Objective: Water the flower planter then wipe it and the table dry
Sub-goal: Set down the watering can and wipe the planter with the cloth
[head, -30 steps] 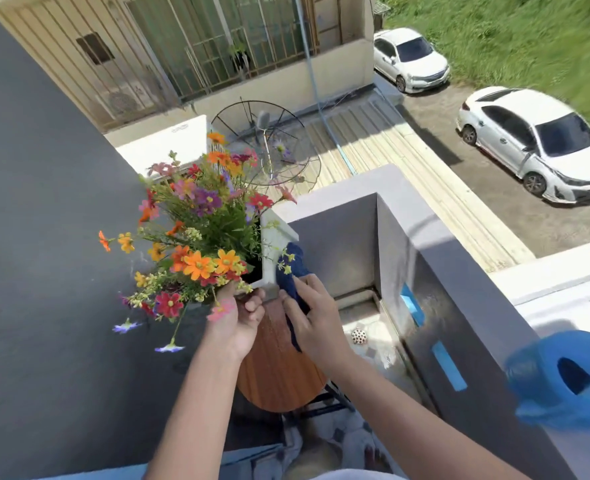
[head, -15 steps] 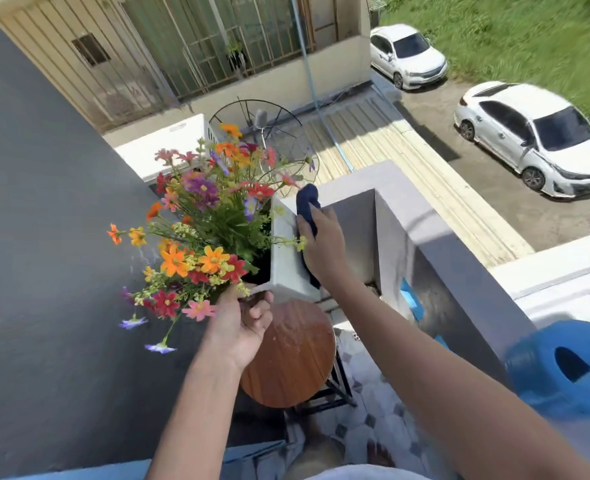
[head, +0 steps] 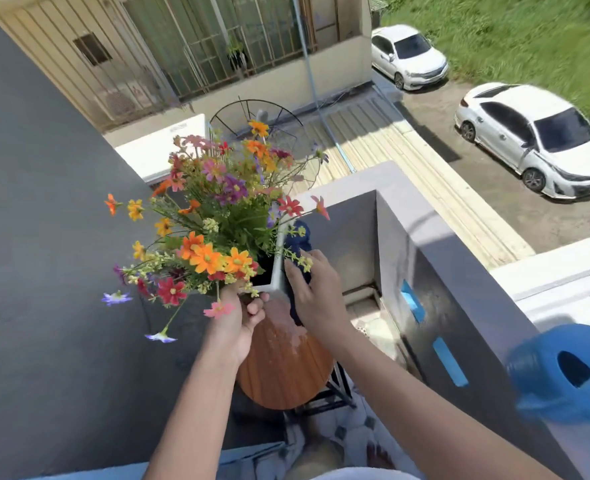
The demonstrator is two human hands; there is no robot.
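The white flower planter (head: 275,268) stands at the far edge of the small round wooden table (head: 283,372), packed with a spray of orange, red, pink and purple flowers (head: 214,216) that spreads up and out to the left, well past the table's rim. Only the planter's near corner and its right wall show; the rest is hidden under the blooms.

The person's left hand (head: 240,315) grips the planter at its near corner, fingers curled closed around the rim and lower edge, with a pink blossom lying across the back of the hand. The right hand (head: 312,292) presses a dark blue cloth (head: 298,244) flat against the planter's right wall; its fingers are spread slightly apart and laid over the cloth, and the cloth bunches out above the fingertips near the wall's top and hangs out below the palm.

On the tabletop just in front of the planter, near the far edge, lies a pale wet patch (head: 286,323) with a broken, blotchy outline; the near half of the wood looks dry. The table stands on dark metal legs (head: 338,386) over a patterned tile floor.

A grey parapet wall (head: 425,237) with blue tape strips runs along the right of the table, and a blue watering can (head: 563,372), blurred, sits on top of it at the right edge of view. A dark grey wall (head: 44,271) rises to the left. Beyond the parapet, two white cars (head: 536,140) are parked on the ground below.
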